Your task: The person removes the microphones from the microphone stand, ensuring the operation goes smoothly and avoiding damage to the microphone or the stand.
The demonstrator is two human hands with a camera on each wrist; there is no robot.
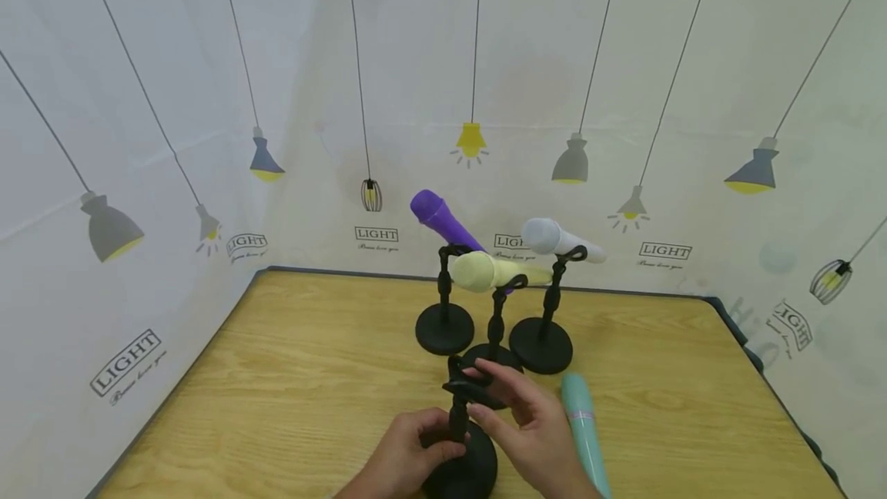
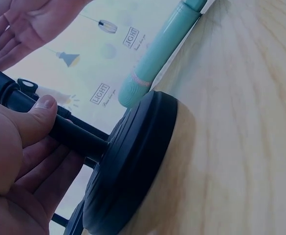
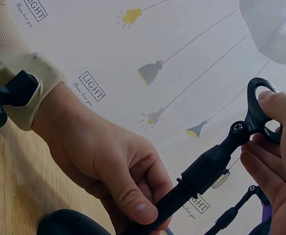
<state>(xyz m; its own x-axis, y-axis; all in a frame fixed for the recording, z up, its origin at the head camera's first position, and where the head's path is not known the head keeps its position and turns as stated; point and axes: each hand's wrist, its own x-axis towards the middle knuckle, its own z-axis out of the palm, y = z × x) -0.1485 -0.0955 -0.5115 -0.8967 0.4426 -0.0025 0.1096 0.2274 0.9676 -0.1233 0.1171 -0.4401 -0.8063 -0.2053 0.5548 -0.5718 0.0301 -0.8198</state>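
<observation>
A black desktop microphone stand (image 1: 466, 476) stands near the front of the table. My left hand (image 1: 407, 453) grips its pole, thumb on one side and fingers on the other, as the left wrist view (image 2: 35, 142) shows. At the stand's top my right hand (image 1: 533, 426) holds the ring-shaped clip (image 3: 256, 110) between thumb and fingers. No microphone sits in this clip. A mint-green microphone (image 1: 585, 430) lies on the table just right of my right hand.
Behind are three more black stands, bearing a purple microphone (image 1: 443, 218), a pale yellow microphone (image 1: 485, 272) and a white microphone (image 1: 554, 239). The wooden table (image 1: 291, 376) meets a lamp-printed cloth backdrop (image 1: 416, 98) at its back and sides.
</observation>
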